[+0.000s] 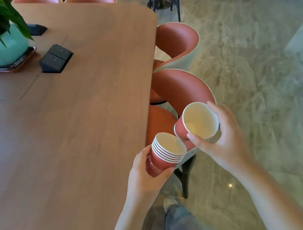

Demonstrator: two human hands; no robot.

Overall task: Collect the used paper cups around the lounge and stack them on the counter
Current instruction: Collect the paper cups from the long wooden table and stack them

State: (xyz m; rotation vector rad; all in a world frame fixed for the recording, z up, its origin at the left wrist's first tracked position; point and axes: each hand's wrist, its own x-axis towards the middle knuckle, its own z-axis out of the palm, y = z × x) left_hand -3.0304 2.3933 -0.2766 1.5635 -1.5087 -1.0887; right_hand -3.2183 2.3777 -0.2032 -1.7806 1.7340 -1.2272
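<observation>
Your left hand [147,174] is wrapped round the lower wall of a nested stack of red paper cups [166,156], thumb on the near side and fingers curled behind. It holds the stack in the air just off the right edge of the table [68,129], above a red chair [182,89] tucked in there. Your right hand [221,139] grips a single cup [198,120] round its rim and upper wall. The cup is tilted with its pale inside facing you, and its base is close to the mouth of the stack, though you cannot tell whether they touch. These cups should be very light and thin-walled, so they will likely buckle under a hard squeeze and may carry dregs. Hold the single one lightly below the rolled rim, where the paper is stiffest, and keep the stack supported low on its side. The next move is likely to turn the cup base down and slide it straight into the top of the stack.
</observation>
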